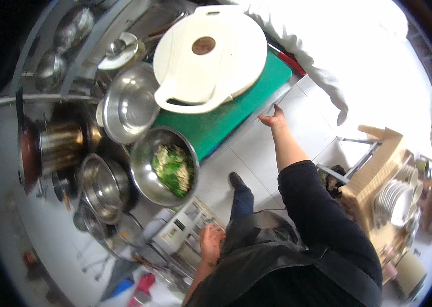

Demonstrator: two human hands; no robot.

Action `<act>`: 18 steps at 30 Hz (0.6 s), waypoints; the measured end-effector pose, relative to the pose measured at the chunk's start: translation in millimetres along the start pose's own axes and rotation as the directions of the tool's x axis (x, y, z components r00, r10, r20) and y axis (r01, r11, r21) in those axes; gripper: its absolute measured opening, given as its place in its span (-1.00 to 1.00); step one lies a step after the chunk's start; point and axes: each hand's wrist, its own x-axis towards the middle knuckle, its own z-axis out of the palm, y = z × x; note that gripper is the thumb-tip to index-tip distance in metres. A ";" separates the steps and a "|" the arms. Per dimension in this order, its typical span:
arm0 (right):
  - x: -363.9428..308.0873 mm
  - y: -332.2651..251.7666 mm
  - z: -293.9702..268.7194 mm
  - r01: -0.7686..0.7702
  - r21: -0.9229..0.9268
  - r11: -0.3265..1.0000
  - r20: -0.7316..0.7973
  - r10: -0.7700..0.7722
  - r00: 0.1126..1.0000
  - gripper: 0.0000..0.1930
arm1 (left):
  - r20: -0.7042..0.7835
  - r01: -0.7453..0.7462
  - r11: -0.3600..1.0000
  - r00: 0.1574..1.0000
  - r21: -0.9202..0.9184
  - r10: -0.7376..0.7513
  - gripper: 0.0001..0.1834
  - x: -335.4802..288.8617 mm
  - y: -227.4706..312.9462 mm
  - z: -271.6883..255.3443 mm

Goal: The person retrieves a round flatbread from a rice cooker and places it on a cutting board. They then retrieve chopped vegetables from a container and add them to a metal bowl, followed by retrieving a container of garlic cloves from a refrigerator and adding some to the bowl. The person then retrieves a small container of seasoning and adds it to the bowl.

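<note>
My right hand (274, 118) reaches out at the front edge of the worktop, thumb and a finger apart, with nothing seen in it. Beside it lies a green cutting board (216, 130), with a large round cream lid (244, 48) with a handle resting on top. My left hand (212, 242) hangs low near my apron, fingers loosely bent and no object visible in them. A steel bowl (142, 171) with green leaves and pale pieces (175, 171) stands at the board's left end. Behind it is a second steel bowl (137, 102), which looks empty.
More steel bowls (106, 187) and a tall metal pot (62, 146) crowd the left side. A pale machine with a small panel (175, 230) stands below the worktop. Stacked white plates (392, 199) are at the right. A red-handled tool (290, 61) lies behind the board.
</note>
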 end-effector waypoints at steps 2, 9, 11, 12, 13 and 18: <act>-5.5 -8.6 7.3 -0.073 0.016 0.997 0.066 0.072 0.995 -0.57 | -0.051 0.018 1.000 0.999 0.018 -0.017 -0.60 -6.0 -31.4 25.0; -47.2 -35.1 -56.0 -0.193 -0.109 0.975 -0.040 0.190 0.981 -0.60 | -0.031 -0.116 0.991 0.992 0.064 0.118 -0.51 -12.0 -109.7 158.0; -94.3 -52.3 -128.4 -0.212 -0.224 0.951 -0.035 0.209 0.977 -0.57 | -0.036 -0.074 0.997 0.996 0.039 0.075 -0.37 -10.6 -117.1 190.3; -118.2 -60.7 -162.5 -0.291 -0.219 0.931 -0.116 0.271 0.955 -0.52 | -0.075 -0.071 0.994 0.994 0.078 0.077 -0.34 -10.9 -121.0 201.0; -141.7 -69.3 -196.3 -0.419 -0.250 0.873 -0.094 0.409 0.908 -0.49 | -0.095 -0.097 0.988 0.990 0.120 0.108 -0.30 -11.6 -125.4 206.7; -216.1 -97.6 -355.3 -0.403 -0.892 -0.203 -0.445 0.542 0.713 -0.71 | -0.292 -0.079 0.922 0.935 0.380 0.201 -0.02 -9.6 -160.6 164.0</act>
